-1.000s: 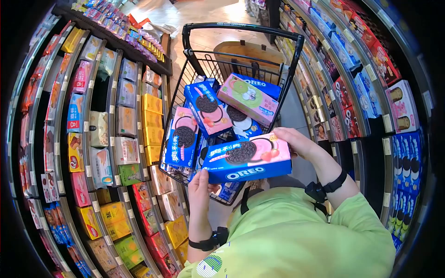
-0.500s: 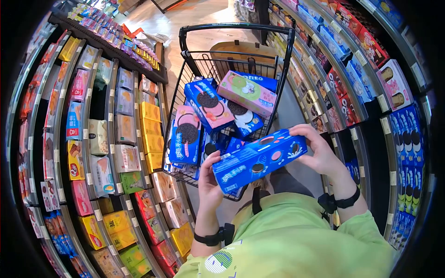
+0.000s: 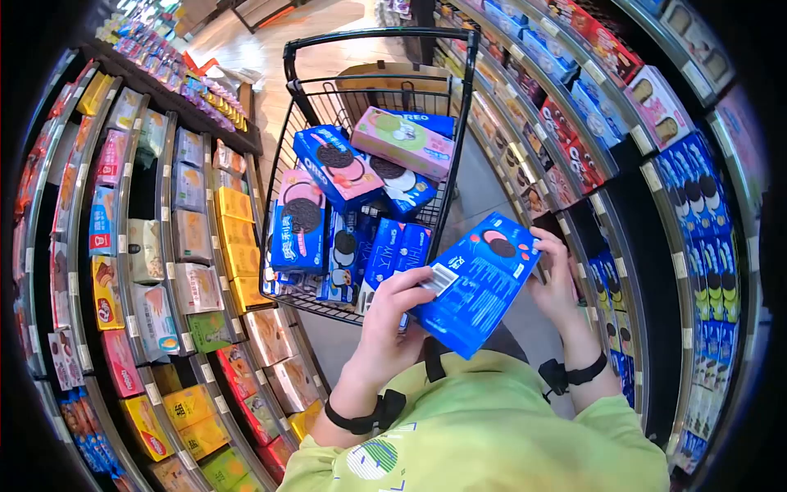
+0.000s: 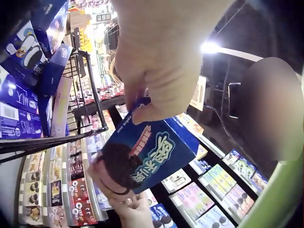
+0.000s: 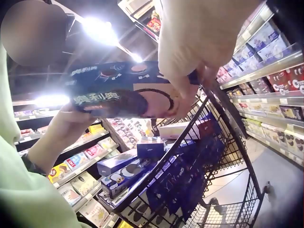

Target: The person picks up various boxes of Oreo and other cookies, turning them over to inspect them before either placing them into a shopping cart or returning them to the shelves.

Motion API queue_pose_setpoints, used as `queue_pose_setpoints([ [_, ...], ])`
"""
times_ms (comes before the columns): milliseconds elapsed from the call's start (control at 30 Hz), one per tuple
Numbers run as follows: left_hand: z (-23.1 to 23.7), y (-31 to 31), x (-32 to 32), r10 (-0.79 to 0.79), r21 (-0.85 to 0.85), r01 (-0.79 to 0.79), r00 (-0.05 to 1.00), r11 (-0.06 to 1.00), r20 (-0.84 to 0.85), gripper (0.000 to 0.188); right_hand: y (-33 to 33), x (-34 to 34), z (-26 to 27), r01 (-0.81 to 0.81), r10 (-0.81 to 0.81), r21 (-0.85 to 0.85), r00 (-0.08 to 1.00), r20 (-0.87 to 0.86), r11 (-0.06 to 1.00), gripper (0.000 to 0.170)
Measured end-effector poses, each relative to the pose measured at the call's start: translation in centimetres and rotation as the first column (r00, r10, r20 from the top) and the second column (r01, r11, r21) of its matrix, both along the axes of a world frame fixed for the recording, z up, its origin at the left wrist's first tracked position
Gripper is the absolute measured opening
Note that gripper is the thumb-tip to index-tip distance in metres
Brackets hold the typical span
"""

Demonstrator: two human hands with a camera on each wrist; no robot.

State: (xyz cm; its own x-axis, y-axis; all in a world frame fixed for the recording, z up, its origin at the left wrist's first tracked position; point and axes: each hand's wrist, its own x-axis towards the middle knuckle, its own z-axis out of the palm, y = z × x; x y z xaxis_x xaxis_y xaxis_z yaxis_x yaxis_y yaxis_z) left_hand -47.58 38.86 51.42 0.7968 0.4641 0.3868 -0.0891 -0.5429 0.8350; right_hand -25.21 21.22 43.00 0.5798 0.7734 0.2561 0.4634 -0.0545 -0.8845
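Observation:
A blue Oreo cookie box (image 3: 479, 283) is held up in front of the green shirt, its back panel with small print and barcode tilted upward in the head view. My left hand (image 3: 389, 324) grips it at the barcode end, fingers over the back. At the opposite end my right hand (image 3: 557, 283) holds the edge. Seen from the left wrist, the pink-and-blue front (image 4: 142, 161) with a dark cookie picture faces that camera, with the left thumb on it. The right wrist view shows the right hand (image 5: 199, 42) at the box's end.
Just beyond the hands stands a black wire shopping cart (image 3: 275, 246) with several Oreo boxes, among them a pink-and-green one (image 3: 402, 141) on top. Shelves of packaged snacks (image 3: 193, 234) line the left side, and more blue cookie packs (image 3: 705, 238) fill the right shelves.
The box has been turned over from its pink front to its back panel and tilted. My left hand has shifted its hold onto the back. The cart appears further left in view.

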Motion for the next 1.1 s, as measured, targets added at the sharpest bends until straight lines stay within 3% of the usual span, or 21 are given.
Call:
queue_pose_setpoints([
  [33, -0.5, -0.2, -0.1, -0.014, 0.003, 0.014, 1.0, 1.0, 0.002, 0.056, -0.5, -0.4, -0.1, 0.064, -0.071, 0.102, 0.995, 0.075, 0.993, 0.055],
  [67, -1.4, -0.6, -0.2, 0.01, 0.055, -0.015, 0.995, 0.998, 0.102, 0.053, -1.3, -0.6, -0.2, 0.1, -0.121, 0.121, 0.975, 0.185, 0.988, 0.052],
  [100, -2.1, -0.8, -0.4, 0.028, 0.103, -0.05, 0.979, 0.993, 0.202, 0.049, -1.9, -0.8, -0.2, 0.113, -0.135, 0.125, 0.973, 0.185, 0.986, 0.052],
  [167, -2.7, -1.4, -0.9, 0.019, 0.153, -0.05, 0.979, 0.987, 0.202, 0.048, -3.0, -1.5, 0.1, 0.194, -0.286, 0.267, 0.883, 0.372, 0.944, 0.051],
  [200, -3.0, -1.6, -1.1, 0.023, 0.234, -0.082, 0.97, 0.969, 0.243, 0.047, -4.1, -1.8, 0.0, 0.253, -0.332, 0.23, 0.839, 0.432, 0.94, 0.05],
  [300, -2.6, -1.9, -0.8, 0.023, 0.364, -0.139, 0.952, 0.921, 0.305, 0.048, -5.7, -2.3, -0.1, 0.279, -0.428, 0.344, 0.748, 0.507, 0.896, 0.05],
  [400, -2.5, -2.0, -0.3, -0.023, 0.396, -0.157, 0.91, 0.905, 0.415, 0.048, -6.7, -3.1, 0.7, 0.285, -0.455, 0.373, 0.719, 0.526, 0.883, 0.054],
  [600, -2.8, -2.5, 0.5, -0.087, 0.36, -0.085, 0.895, 0.929, 0.437, 0.045, -8.9, -3.6, 1.7, 0.306, -0.472, 0.362, 0.644, 0.602, 0.88, 0.057],
  [867, -3.0, -3.0, 1.5, -0.103, 0.344, -0.06, 0.894, 0.937, 0.436, 0.044, -10.4, -4.2, 1.3, 0.348, -0.51, 0.379, 0.671, 0.538, 0.857, 0.057],
  [1100, -2.8, -3.4, 2.0, -0.122, 0.332, -0.032, 0.893, 0.943, 0.434, 0.045, -11.1, -4.4, 1.2, 0.382, -0.529, 0.367, 0.63, 0.568, 0.848, 0.06],
])
